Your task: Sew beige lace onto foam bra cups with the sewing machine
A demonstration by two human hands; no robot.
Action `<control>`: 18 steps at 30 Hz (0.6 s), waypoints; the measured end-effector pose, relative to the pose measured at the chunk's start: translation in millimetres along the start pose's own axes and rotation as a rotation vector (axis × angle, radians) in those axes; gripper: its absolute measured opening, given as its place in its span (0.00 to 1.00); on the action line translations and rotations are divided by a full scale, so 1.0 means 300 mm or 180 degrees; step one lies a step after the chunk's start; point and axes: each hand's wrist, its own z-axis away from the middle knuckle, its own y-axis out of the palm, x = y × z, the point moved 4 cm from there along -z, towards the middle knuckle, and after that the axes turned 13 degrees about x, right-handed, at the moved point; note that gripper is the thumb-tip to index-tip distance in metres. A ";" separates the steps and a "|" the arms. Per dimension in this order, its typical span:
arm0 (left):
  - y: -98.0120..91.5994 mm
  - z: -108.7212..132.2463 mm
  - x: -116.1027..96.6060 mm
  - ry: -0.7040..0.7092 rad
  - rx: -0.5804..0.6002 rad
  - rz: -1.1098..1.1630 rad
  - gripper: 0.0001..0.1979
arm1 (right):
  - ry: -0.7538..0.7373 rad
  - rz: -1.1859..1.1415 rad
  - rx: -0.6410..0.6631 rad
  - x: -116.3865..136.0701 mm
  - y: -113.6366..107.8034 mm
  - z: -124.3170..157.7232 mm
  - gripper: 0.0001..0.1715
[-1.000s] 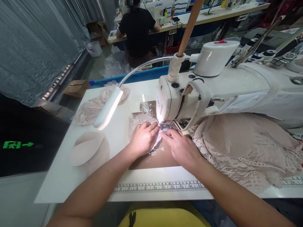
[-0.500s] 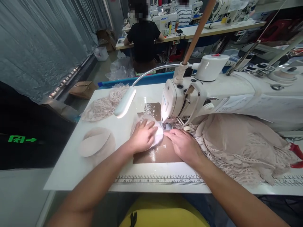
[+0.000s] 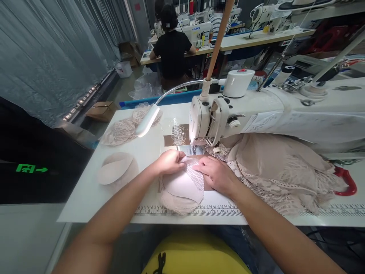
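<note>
A pale pink lace cup piece (image 3: 182, 188) lies in front of the sewing machine (image 3: 199, 121), its rounded end over the ruler strip. My left hand (image 3: 172, 161) pinches its upper left edge between thumb and fingers. On the lace at its upper right rests my right hand (image 3: 215, 173), fingers bent and close together, gripping that edge. The needle area (image 3: 194, 146) is just beyond both hands, apart from the piece. More round beige pieces (image 3: 117, 171) lie at the left, with gathered lace pieces (image 3: 122, 131) behind them.
A lamp (image 3: 147, 121) on a bent metal neck hangs over the table. Beige lace fabric (image 3: 273, 171) is heaped at the right, beside a red-handled object (image 3: 346, 182). A ruler strip (image 3: 222, 210) runs along the front edge. Another person (image 3: 173, 53) sits at a machine beyond.
The cup piece has come out from beside the needle toward the front edge and shows more of its surface. My left hand has gone from lying flat to pinching; my right hand has moved onto the lace.
</note>
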 end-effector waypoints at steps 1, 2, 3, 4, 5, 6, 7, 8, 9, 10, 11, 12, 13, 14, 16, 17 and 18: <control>0.001 -0.007 -0.004 0.0101 0.0137 0.0182 0.06 | 0.0009 -0.0023 -0.0008 -0.001 -0.001 0.001 0.22; 0.001 -0.010 -0.009 0.0225 0.0240 0.0355 0.08 | 0.0015 -0.0042 -0.0018 -0.002 -0.002 0.001 0.21; 0.001 -0.010 -0.014 0.0346 0.0339 0.0567 0.11 | 0.0014 -0.0060 -0.0031 -0.003 -0.003 0.001 0.20; 0.001 -0.007 -0.017 0.0456 0.0441 0.0869 0.14 | 0.0007 -0.0081 -0.0042 -0.003 -0.004 0.001 0.19; -0.001 -0.003 -0.016 0.0541 0.0515 0.1207 0.16 | -0.0001 -0.0106 -0.0057 -0.003 -0.005 0.001 0.19; -0.005 0.001 -0.010 0.0585 0.0544 0.1515 0.18 | -0.0010 -0.0133 -0.0070 -0.003 -0.005 0.001 0.19; -0.012 0.005 -0.001 0.0591 0.0516 0.1755 0.19 | -0.0015 -0.0159 -0.0081 -0.004 -0.006 0.001 0.18; -0.021 0.010 0.012 0.0600 0.0445 0.1965 0.20 | -0.0017 -0.0177 -0.0085 -0.004 -0.007 0.001 0.18; -0.032 0.014 0.027 0.0614 0.0343 0.2113 0.20 | -0.0015 -0.0183 -0.0082 -0.005 -0.008 0.002 0.18; -0.047 0.021 0.043 0.0616 0.0175 0.2155 0.19 | -0.0008 -0.0179 -0.0073 -0.005 -0.009 0.002 0.19; -0.065 0.031 0.060 0.0578 -0.0082 0.2094 0.18 | -0.0002 -0.0173 -0.0060 -0.005 -0.011 0.003 0.19; -0.084 0.045 0.076 0.0507 -0.0409 0.1980 0.17 | 0.0007 -0.0165 -0.0037 -0.004 -0.012 0.003 0.20; -0.104 0.063 0.087 0.0415 -0.0778 0.1829 0.14 | 0.0018 -0.0158 -0.0011 -0.003 -0.013 0.003 0.20; -0.123 0.088 0.091 0.0315 -0.1185 0.1617 0.11 | 0.0027 -0.0153 0.0017 -0.002 -0.014 0.003 0.21; -0.139 0.138 0.069 0.0189 -0.1797 0.1082 0.05 | 0.0050 -0.0145 0.0042 0.001 -0.016 0.002 0.21; -0.132 0.156 0.044 0.0214 -0.1865 0.0835 0.03 | 0.0056 -0.0138 0.0040 0.003 -0.017 0.002 0.21; -0.113 0.165 0.013 0.0282 -0.1766 0.0585 0.04 | 0.0053 -0.0128 0.0026 0.004 -0.017 0.002 0.20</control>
